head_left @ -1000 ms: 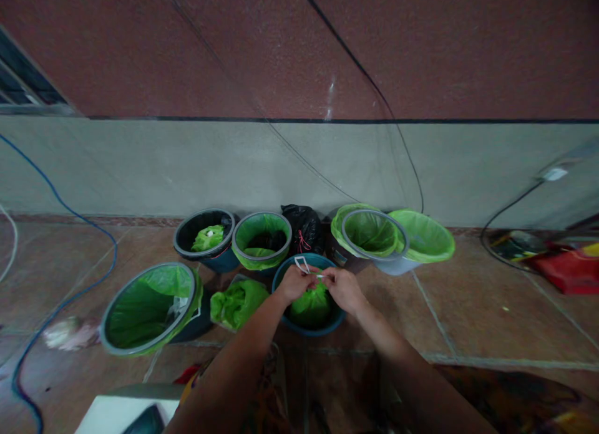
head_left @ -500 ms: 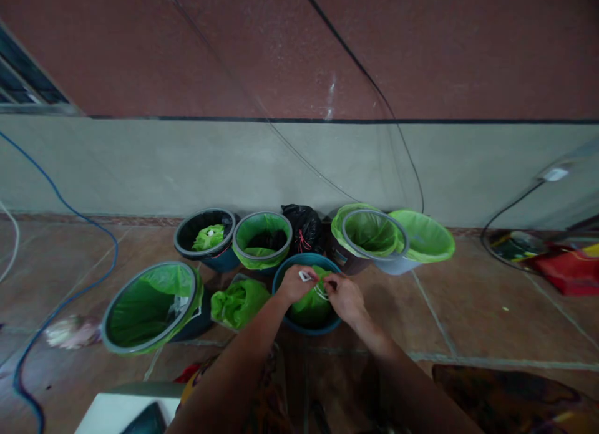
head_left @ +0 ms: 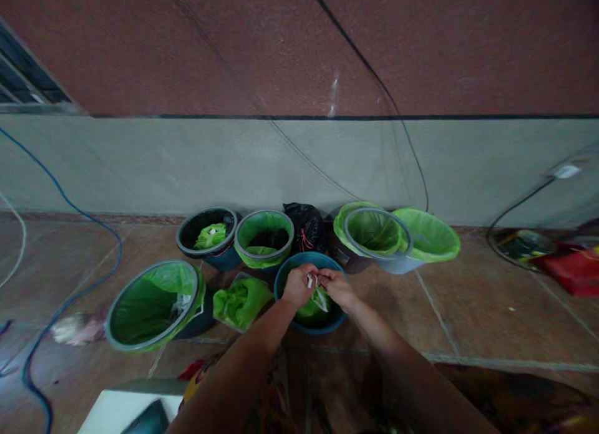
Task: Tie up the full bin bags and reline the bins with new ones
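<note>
My left hand (head_left: 298, 285) and my right hand (head_left: 337, 289) meet close together above a round blue bin (head_left: 312, 258). Their fingers are closed in a pinch on a white drawstring (head_left: 321, 302), which loops down between them. Under the hands, a green trash bag (head_left: 306, 310) lies inside the bin, partly covered by the fingers. Just left of this bin sits a small container holding a crumpled green bag (head_left: 243, 302). Behind it, against the wall, rests a knotted black trash bag (head_left: 304, 225) with a red tie.
Green-lined bins stand at the left (head_left: 115, 331), back (head_left: 243, 250) and right (head_left: 428, 237). A black-lined bin (head_left: 185, 234) is at back left. A blue hose (head_left: 100, 222) crosses the left floor. Red bundle (head_left: 573, 269) lies far right; a white surface (head_left: 110, 412) is near front left.
My hands have come closer together, the right one moving left toward the left one. The white drawstring now hangs in a loop below the fingers, and less of the green bag shows.
</note>
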Available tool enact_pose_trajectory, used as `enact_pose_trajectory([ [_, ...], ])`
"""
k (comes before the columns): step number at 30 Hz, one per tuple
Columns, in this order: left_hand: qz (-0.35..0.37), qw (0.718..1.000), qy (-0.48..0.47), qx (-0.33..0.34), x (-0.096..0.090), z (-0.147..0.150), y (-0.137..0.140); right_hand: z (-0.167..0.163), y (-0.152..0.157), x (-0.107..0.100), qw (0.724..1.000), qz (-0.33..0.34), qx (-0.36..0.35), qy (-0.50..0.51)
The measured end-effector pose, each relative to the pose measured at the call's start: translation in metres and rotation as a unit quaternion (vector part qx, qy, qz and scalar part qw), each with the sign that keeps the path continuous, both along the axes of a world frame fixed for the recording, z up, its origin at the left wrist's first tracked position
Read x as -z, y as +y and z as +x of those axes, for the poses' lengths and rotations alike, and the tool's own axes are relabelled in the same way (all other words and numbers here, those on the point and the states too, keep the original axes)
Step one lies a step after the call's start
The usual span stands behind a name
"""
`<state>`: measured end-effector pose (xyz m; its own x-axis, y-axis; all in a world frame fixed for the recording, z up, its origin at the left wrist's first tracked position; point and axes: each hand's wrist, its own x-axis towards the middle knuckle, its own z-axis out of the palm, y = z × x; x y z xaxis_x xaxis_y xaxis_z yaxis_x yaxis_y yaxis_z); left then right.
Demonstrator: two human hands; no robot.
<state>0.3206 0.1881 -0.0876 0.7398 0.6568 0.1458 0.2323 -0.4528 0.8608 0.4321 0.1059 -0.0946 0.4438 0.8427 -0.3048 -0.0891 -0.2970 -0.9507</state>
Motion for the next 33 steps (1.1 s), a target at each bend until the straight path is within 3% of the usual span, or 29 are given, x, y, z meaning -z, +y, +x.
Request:
enact_pose_trajectory([
  [4, 0.009, 1.0, 0.01, -0.02, 0.0, -0.002, -0.001, 0.004, -0.002, -0.005, 0.994, -0.044, 0.006, 0.103],
  [8, -0.024, 0.999, 0.011, -0.018, 0.0, -0.003, -0.001, 0.009, -0.01, -0.009, 0.985, -0.041, 0.011, 0.166],
  [12, -0.08, 0.996, 0.017, 0.017, 0.002, -0.003, 0.001, 0.009, -0.015, -0.007, 0.986, -0.06, 0.008, 0.153],
  [14, -0.1, 0.994, 0.03, 0.029, 0.003, -0.003, 0.002, 0.008, -0.015, -0.005, 0.995, -0.076, -0.006, 0.071],
  [16, -0.104, 0.993, 0.041, 0.032, 0.003, -0.002, 0.003, 0.008, -0.013, -0.007, 0.991, -0.088, -0.045, -0.084],
  [18, -0.087, 0.994, 0.052, 0.032, 0.003, -0.001, 0.004, 0.008, -0.013, -0.013, 0.948, -0.084, -0.094, -0.291],
  [20, -0.07, 0.995, 0.058, 0.034, 0.003, 0.001, 0.004, 0.009, -0.014, -0.019, 0.874, -0.065, -0.135, -0.462],
  [22, -0.072, 0.995, 0.053, 0.038, 0.005, 0.001, 0.004, 0.009, -0.016, -0.021, 0.833, -0.056, -0.144, -0.532],
  [24, -0.088, 0.995, 0.043, 0.037, 0.007, 0.0, 0.004, 0.011, -0.017, -0.016, 0.854, -0.055, -0.12, -0.504],
  [28, -0.113, 0.992, 0.043, 0.039, 0.009, -0.004, 0.001, 0.014, -0.015, 0.008, 0.952, -0.053, -0.075, -0.291],
  [30, -0.113, 0.992, 0.042, 0.037, 0.009, -0.006, 0.001, 0.015, -0.014, 0.018, 0.971, -0.05, -0.086, -0.218],
  [33, -0.087, 0.994, 0.058, 0.041, 0.006, -0.006, 0.002, 0.013, -0.014, 0.02, 0.967, -0.065, -0.09, -0.228],
])
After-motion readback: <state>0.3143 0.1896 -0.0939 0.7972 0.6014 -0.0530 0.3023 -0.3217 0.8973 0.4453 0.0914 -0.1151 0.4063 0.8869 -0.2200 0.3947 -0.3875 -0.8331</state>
